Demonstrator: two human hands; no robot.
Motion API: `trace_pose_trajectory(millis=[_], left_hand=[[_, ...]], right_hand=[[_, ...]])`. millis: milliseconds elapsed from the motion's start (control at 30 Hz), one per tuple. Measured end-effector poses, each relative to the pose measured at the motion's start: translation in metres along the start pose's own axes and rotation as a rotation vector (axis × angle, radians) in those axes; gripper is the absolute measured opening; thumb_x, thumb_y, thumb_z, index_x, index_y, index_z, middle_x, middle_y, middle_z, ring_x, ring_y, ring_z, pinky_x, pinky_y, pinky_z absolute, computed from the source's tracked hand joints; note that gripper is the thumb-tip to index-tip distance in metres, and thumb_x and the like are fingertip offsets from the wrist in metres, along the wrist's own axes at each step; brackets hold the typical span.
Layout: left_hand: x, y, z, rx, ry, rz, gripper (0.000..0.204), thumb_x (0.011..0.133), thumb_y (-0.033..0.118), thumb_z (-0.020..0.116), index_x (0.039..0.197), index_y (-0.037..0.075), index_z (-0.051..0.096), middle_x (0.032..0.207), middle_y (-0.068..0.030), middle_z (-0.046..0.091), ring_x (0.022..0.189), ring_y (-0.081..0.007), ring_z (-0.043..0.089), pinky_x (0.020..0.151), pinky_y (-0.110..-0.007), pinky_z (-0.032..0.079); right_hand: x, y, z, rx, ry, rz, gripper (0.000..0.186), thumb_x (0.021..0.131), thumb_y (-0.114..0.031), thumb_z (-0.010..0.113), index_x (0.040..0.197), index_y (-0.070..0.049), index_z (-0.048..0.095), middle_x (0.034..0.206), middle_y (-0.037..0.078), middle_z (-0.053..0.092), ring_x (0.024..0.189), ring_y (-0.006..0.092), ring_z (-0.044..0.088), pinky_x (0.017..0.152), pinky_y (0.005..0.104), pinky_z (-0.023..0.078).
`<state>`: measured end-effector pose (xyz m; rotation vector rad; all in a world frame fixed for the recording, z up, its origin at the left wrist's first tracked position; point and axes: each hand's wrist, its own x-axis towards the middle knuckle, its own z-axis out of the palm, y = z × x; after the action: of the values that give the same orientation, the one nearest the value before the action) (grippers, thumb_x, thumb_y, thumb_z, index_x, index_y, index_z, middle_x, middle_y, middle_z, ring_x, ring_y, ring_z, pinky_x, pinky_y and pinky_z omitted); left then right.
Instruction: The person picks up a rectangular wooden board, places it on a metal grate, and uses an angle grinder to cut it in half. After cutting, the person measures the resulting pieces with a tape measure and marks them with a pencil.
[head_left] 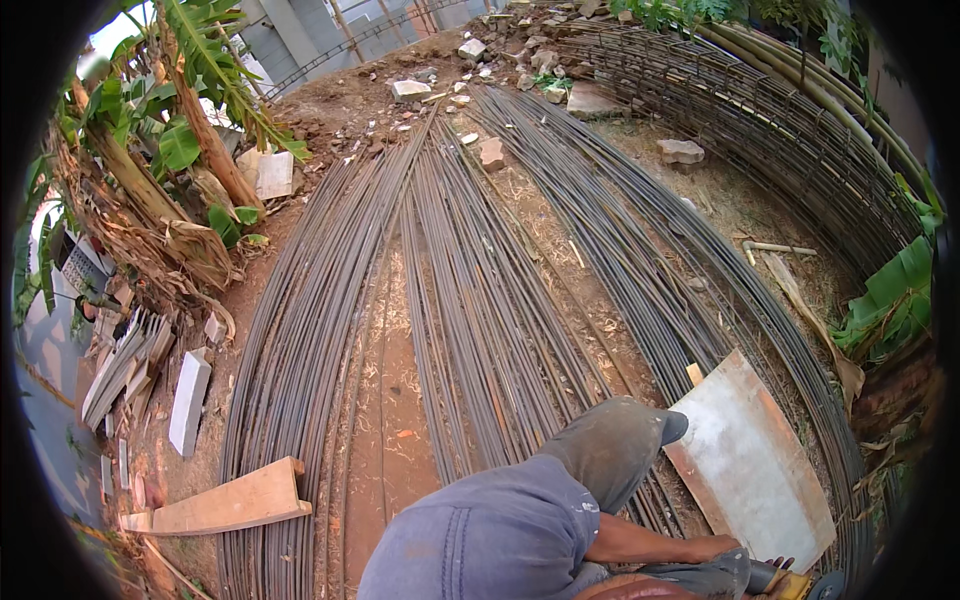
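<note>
Neither of my hands shows in the view. Below me a co-worker in a blue-grey shirt (465, 540) and dark trousers (600, 450) bends low over long steel bars (490, 340). The co-worker's bare arm (650, 542) reaches right to a yellow power tool (795, 585) with a disc, at the lower edge; the grip on it is partly hidden. A weathered metal sheet or board (750, 450) lies on the bars beside the co-worker.
A wooden plank piece (215, 505) lies across the left bars. White blocks (188, 400) and banana plants (175, 180) line the left. Stacked rebar cages (750, 120) run along the right. Rubble (410, 90) and a grey structure (300, 30) are at the back.
</note>
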<state>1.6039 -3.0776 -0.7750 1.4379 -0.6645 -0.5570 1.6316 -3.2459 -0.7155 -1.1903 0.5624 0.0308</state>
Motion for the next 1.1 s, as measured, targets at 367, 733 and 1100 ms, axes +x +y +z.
trace_pose_trajectory(millis=[367, 733, 1100], left_hand=[[0.03, -0.067, 0.071, 0.126, 0.5, 0.402, 0.024, 0.094, 0.017, 0.044, 0.104, 0.0, 0.057, 0.105, -0.0242, 0.056, 0.102, -0.0415, 0.053, 0.088, -0.047, 0.043], [-0.024, -0.032, 0.031, 0.304, 0.254, -0.074, 0.024, 0.088, 0.017, 0.051, 0.1, 0.001, 0.063, 0.098, -0.026, 0.064, 0.097, -0.0458, 0.061, 0.079, -0.051, 0.049], [-0.025, -0.009, 0.044, 0.339, 0.279, -0.189, 0.018, 0.081, 0.007, 0.056, 0.088, -0.009, 0.061, 0.08, -0.0338, 0.063, 0.079, -0.0506, 0.064, 0.073, -0.056, 0.05]], right_hand=[[-0.006, 0.017, 0.023, -0.018, 0.002, 0.033, 0.021, 0.087, -0.013, 0.066, 0.104, -0.003, 0.06, 0.078, 0.007, 0.062, 0.067, 0.0194, 0.063, 0.059, 0.0345, 0.053], [-0.025, 0.039, -0.008, 0.191, 0.08, 0.085, 0.022, 0.085, -0.011, 0.068, 0.103, -0.003, 0.058, 0.077, 0.008, 0.06, 0.065, 0.02, 0.063, 0.057, 0.0347, 0.054], [-0.004, 0.061, -0.071, 0.323, 0.443, 0.009, 0.027, 0.076, -0.003, 0.074, 0.097, -0.001, 0.057, 0.075, 0.008, 0.06, 0.062, 0.0221, 0.064, 0.053, 0.035, 0.055]])
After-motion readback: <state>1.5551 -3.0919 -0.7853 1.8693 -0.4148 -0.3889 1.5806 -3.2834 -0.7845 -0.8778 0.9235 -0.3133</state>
